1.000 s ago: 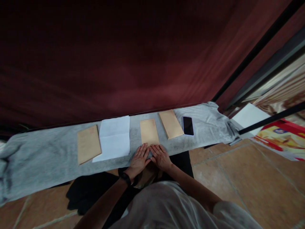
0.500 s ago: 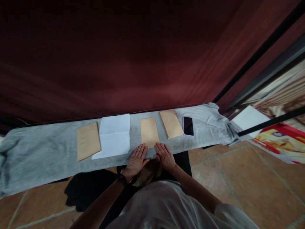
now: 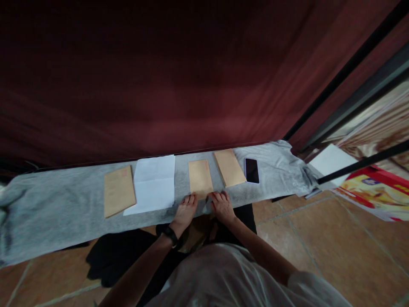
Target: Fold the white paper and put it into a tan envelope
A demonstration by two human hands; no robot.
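A tan paper envelope (image 3: 200, 175) lies in front of me on the grey cloth, with small red print near its upper right corner. At its near left corner my left hand (image 3: 185, 209), with a dark band on the wrist, has its fingers curled and closed on the edge. My right hand (image 3: 222, 207) is closed in the same way at the near right corner. Both thumbs are mostly hidden. Right of this envelope lies a thicker stack of tan envelopes (image 3: 229, 167). To the left, a creased white paper sheet (image 3: 154, 184) lies flat.
More tan envelopes (image 3: 119, 192) overlap the white sheet's left edge. A phone (image 3: 252, 171) with a dark screen lies at the right. Grey cloth (image 3: 54, 209) covers the narrow bench against a dark red surface (image 3: 179, 85). A red and yellow box (image 3: 377, 192) sits beyond a black bar.
My fingers, flat and stretched out before, have curled in at the envelope's near corners. The envelope stays in about the same place. The view has shifted slightly.
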